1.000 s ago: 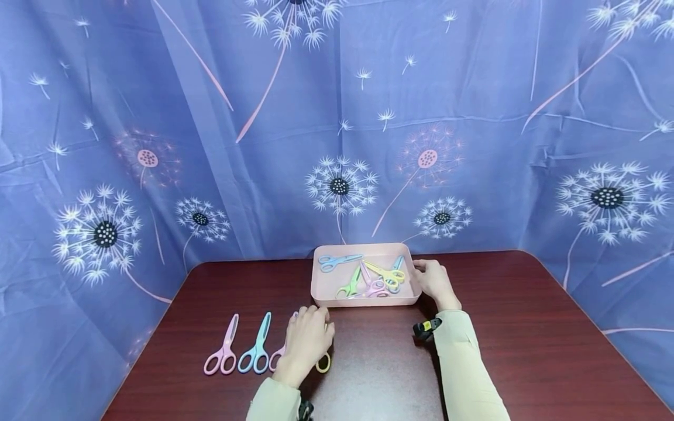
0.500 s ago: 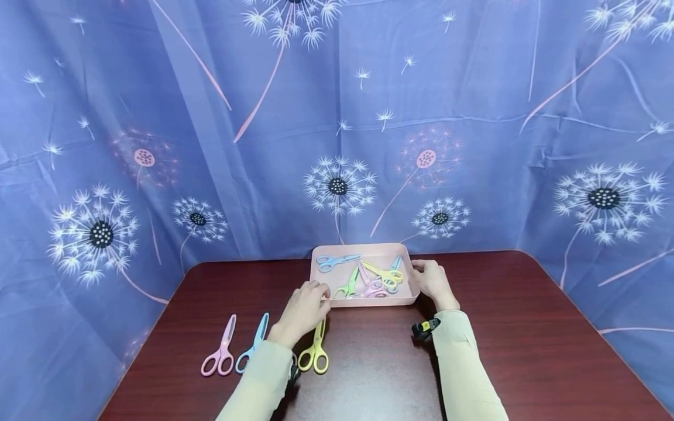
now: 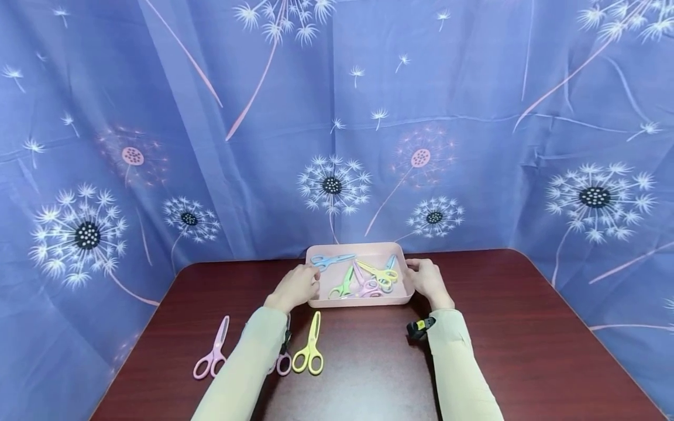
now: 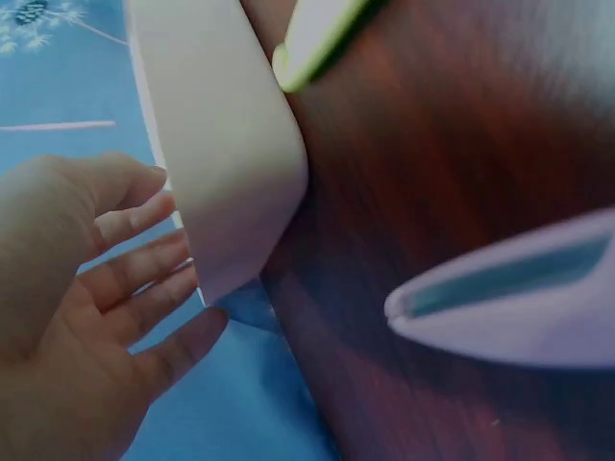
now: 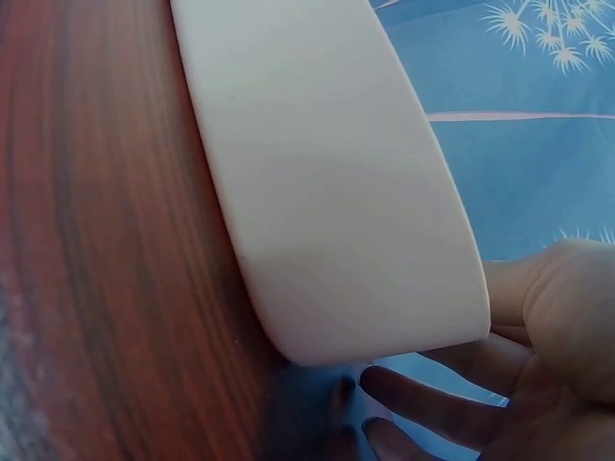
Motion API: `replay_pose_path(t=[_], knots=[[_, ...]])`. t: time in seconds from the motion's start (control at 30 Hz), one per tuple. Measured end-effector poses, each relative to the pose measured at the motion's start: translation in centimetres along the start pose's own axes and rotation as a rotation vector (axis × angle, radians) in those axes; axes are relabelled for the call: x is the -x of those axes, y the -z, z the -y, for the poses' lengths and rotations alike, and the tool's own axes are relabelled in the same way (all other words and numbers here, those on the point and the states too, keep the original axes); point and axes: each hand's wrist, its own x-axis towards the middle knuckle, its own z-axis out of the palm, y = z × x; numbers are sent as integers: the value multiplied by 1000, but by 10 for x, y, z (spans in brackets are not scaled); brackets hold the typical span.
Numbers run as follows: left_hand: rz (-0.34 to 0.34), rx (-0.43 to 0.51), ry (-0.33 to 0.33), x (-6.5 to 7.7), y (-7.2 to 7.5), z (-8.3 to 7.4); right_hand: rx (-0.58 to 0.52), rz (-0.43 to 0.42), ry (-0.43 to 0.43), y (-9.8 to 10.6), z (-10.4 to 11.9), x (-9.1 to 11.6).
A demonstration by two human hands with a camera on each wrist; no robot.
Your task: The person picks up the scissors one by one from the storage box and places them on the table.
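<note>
A pale pink tray (image 3: 363, 303) stands at the table's back edge with several scissors lying in it. My left hand (image 3: 296, 285) is at its left end; in the left wrist view the fingers (image 4: 144, 259) reach the rim, spread and only slightly bent. At the opposite end, my right hand (image 3: 429, 282) holds the tray wall, some fingers outside it and others hidden behind the rim. Inside lie blue scissors (image 3: 333, 259), green scissors (image 3: 344, 284), yellow scissors (image 3: 380, 273) and pink scissors (image 3: 367, 286), partly overlapping more blue scissors (image 3: 388, 280).
On the dark red wooden table (image 3: 363, 362), more scissors lie in a row: pink scissors (image 3: 215, 355) at left, purple scissors (image 3: 284, 363) mostly hidden by my left sleeve, and yellow scissors (image 3: 311, 348). A blue dandelion-print cloth (image 3: 253, 193) hangs behind the table.
My left hand has moved from above the table scissors up to the tray's left end, uncovering the yellow scissors while its sleeve now hides the blue ones. My right hand stays at the tray.
</note>
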Motion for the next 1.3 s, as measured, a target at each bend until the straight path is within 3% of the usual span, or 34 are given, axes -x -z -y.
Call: replay_pose_path(t=[0.17,0.47,0.83,1.3], knots=[[11,-60,-45,-16,-3,5,9,-23,15,2,-1,-1],[15,-141,-70,-29,-20,8,19,-46,41,-1,-3,2],[47,-250,-21,-45,-27,13,9,-68,37,-3,-2,2],[83,-244,35,-53,-27,10,-1,-65,31,-3,-1,2]])
